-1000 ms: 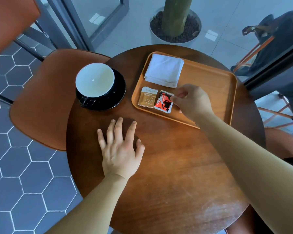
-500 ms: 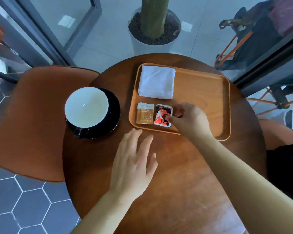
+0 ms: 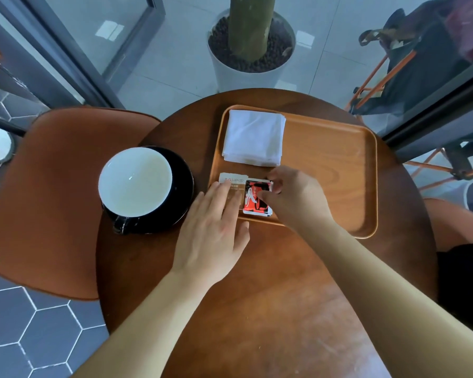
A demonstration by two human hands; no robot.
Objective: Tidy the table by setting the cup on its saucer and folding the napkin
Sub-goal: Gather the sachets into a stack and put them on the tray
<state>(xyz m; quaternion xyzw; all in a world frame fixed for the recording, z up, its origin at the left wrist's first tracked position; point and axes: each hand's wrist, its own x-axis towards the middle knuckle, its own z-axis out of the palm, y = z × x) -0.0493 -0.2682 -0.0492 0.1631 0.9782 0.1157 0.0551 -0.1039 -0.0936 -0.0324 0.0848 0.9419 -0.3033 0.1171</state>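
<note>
1. Two hands work at the tray's [image 3: 366,186] near edge: the right hand [image 3: 295,197] pinches the red packet [image 3: 253,200]; the left hand [image 3: 213,236] lies flat, fingers spread on the tan packet [image 3: 231,180].
2. Cup [image 3: 135,181] sits on saucer [image 3: 185,181]; the folded napkin [image 3: 253,140] lies in the tray.
3. Risk: the left wrist could nudge the cup.
4. Tan packet's print is too blurred to read.

Left hand [image 3: 213,230] hides most of brown packet [image 3: 234,179].

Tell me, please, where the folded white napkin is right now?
The napkin lies in the far-left corner of the wooden tray, just beyond the two packets, right of the cup.
</note>
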